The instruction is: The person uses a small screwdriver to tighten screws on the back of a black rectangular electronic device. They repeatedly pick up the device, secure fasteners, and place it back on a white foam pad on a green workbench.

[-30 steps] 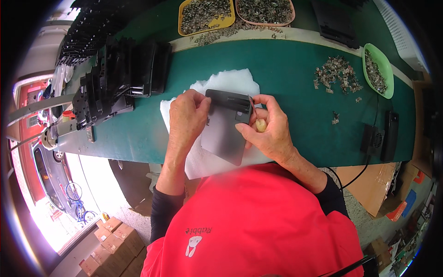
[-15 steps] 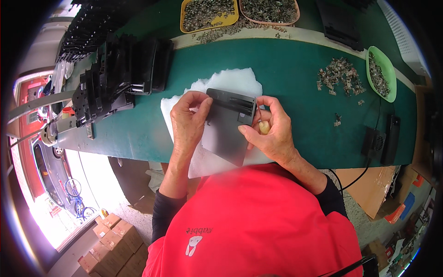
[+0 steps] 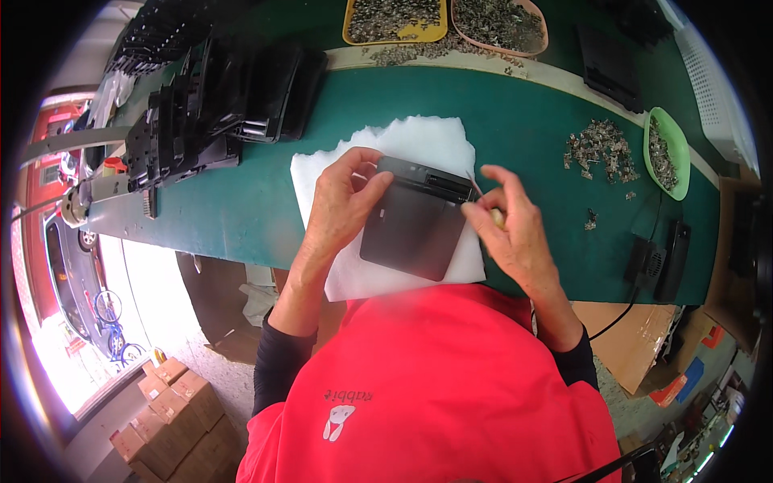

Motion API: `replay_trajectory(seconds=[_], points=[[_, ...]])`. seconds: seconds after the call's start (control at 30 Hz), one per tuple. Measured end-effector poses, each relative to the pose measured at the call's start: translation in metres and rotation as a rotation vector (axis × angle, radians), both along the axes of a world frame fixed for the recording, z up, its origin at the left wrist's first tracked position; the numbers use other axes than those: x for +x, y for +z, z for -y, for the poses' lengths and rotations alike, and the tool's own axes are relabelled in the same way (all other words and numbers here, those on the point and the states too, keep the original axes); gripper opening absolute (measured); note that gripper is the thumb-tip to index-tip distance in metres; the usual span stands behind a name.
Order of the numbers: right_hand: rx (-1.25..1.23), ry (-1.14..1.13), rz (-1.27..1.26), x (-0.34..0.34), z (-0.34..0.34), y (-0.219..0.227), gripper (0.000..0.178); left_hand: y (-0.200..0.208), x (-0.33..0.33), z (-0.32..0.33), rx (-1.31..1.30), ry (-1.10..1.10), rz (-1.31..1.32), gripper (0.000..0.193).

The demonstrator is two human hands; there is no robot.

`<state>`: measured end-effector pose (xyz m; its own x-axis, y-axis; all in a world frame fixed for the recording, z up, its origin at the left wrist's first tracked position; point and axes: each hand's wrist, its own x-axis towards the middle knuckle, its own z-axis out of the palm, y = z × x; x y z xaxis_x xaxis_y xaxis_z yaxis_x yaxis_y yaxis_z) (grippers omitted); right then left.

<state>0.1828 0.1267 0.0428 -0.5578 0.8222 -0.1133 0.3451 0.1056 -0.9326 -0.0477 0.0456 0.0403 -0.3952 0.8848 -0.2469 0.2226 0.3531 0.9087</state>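
Left grip (image 3: 342,201) pinches the black panel (image 3: 415,235) lying to its right.

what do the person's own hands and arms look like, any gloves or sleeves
The left hand and right hand are both bare, with no gloves visible. The wrists and lower forearms are uncovered too. Farther up, a plain, dark left sleeve and matching right sleeve emerge from under a red garment.
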Motion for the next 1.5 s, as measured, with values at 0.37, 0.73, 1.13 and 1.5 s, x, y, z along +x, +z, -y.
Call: replay_trajectory(seconds=[0.37,0.73,1.13,1.5], points=[[0.638,0.359,0.388,-0.032,0.002,0.018,0.03,0.0,-0.007,0.0,-0.063,-0.017,0.211,0.024],[0.744,0.371,0.439,-0.04,0.005,0.012,0.037,-0.01,-0.01,0.002,-0.025,-0.022,0.213,0.023],[0.872,0.406,0.551,-0.056,0.008,0.015,0.035,-0.006,-0.012,0.001,-0.052,0.028,0.329,0.023],[0.908,0.406,0.502,-0.051,0.004,0.012,0.033,-0.002,-0.005,-0.005,-0.13,0.023,0.087,0.018]])
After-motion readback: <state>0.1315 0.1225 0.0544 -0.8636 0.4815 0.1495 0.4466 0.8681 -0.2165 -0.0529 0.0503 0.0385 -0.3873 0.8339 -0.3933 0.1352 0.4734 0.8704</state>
